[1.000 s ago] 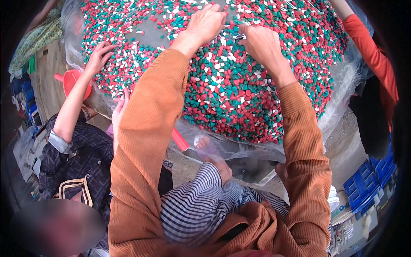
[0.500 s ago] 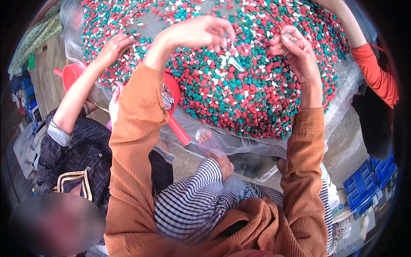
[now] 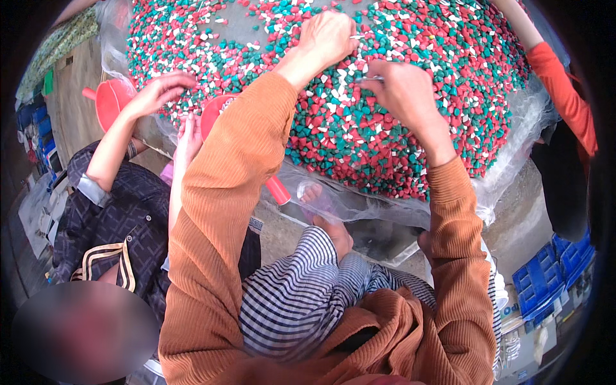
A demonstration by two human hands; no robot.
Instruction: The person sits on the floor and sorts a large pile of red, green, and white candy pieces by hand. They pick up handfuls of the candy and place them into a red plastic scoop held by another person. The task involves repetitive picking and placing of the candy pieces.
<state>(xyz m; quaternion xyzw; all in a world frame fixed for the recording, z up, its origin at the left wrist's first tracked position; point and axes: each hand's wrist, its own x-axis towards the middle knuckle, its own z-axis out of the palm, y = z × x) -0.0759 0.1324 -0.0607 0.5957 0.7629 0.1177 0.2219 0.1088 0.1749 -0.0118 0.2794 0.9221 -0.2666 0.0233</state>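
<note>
From the head view, a person in a ribbed rust-brown jacket works over red, green and white plastic pieces (image 3: 359,141), mostly small cones, heaped across a grey worktop (image 3: 240,22) edged with clear plastic sheeting (image 3: 504,179). The bare left hand (image 3: 324,37) bends down toward the worktop's far edge, fingers drawn together by a small white piece (image 3: 355,37); whether they grip it, I cannot tell. Apart from it and nearer the front, the bare right hand (image 3: 404,93) pinches a slim silvery-grey piece (image 3: 372,79) above the heap. A co-worker's hand (image 3: 160,93) reaches over the left edge, between two red plastic scoops (image 3: 113,102); an orange-red sleeve (image 3: 564,96) shows beyond the right edge.
</note>
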